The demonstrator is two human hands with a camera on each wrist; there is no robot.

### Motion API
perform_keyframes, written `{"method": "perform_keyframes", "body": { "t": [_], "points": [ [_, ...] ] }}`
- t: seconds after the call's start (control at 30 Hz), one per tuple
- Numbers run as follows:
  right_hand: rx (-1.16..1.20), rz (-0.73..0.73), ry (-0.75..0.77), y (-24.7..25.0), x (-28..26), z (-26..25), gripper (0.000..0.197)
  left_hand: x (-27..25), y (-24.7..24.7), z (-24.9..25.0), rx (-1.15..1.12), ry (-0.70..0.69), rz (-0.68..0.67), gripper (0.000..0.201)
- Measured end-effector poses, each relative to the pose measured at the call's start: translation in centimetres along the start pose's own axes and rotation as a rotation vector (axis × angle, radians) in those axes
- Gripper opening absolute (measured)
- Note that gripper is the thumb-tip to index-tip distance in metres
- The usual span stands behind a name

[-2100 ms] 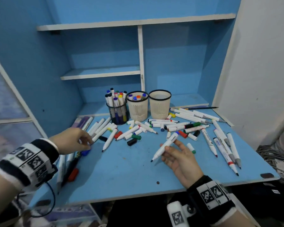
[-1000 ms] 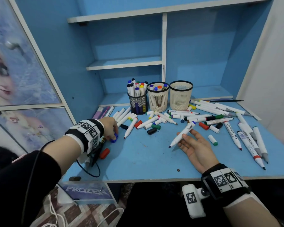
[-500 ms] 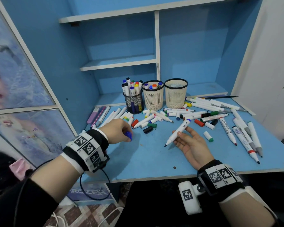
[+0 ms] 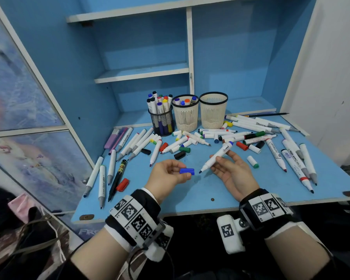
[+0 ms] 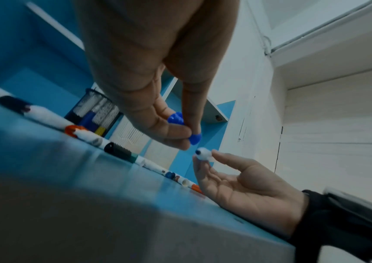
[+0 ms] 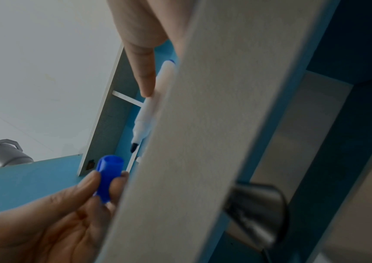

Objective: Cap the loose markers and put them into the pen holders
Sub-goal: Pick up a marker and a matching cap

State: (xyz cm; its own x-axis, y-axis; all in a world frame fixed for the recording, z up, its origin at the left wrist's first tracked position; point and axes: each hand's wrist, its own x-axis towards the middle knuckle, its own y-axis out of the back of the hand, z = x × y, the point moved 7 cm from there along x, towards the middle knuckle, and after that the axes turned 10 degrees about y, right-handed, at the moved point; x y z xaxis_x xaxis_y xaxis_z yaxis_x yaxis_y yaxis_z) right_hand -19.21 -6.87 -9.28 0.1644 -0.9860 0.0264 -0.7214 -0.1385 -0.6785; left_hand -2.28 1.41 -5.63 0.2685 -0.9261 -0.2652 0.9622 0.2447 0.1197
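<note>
Left hand pinches with thumb and fingertips; right hand palm-up, fingers curled in a grip

My left hand pinched a solid blue plastic cap; my right hand held a white-barrelled marker with blue tip. Blue desk; black-and-white checkered wristbands.

Child's room in a home: blue desk with built-in shelves at 12 o'clock, cartoon-princess cabinet panel at 9 o'clock.
</note>
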Motion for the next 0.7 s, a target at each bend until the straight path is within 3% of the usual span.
{"method": "perform_keyframes", "body": {
  "t": [0.07,0.13,0.3,0.47,0.7],
  "points": [
    [0.016,0.004,0.009,0.1,0.0,0.0,0.058,-0.1,-0.7,-0.7,-0.097,0.032,-0.012,0.017],
    [0.005,0.001,0.016,0.1,0.0,-0.1,0.049,-0.2,-1.3,-1.2,-0.217,0.061,-0.018,0.014],
    [-0.03,-0.02,0.058,0.0,-0.1,-0.5,0.064,-0.1,-2.1,-1.8,-0.338,0.106,-0.018,0.009],
    [-0.067,-0.138,0.053,-0.7,-0.3,-0.4,0.106,-0.1,-2.5,-2.2,-0.392,0.13,-0.006,0.013],
    [-0.215,-0.189,0.094,-1.4,-0.9,-0.5,0.081,-0.3,-2.9,-2.6,-0.408,0.127,-0.014,0.007]
  ]
}}
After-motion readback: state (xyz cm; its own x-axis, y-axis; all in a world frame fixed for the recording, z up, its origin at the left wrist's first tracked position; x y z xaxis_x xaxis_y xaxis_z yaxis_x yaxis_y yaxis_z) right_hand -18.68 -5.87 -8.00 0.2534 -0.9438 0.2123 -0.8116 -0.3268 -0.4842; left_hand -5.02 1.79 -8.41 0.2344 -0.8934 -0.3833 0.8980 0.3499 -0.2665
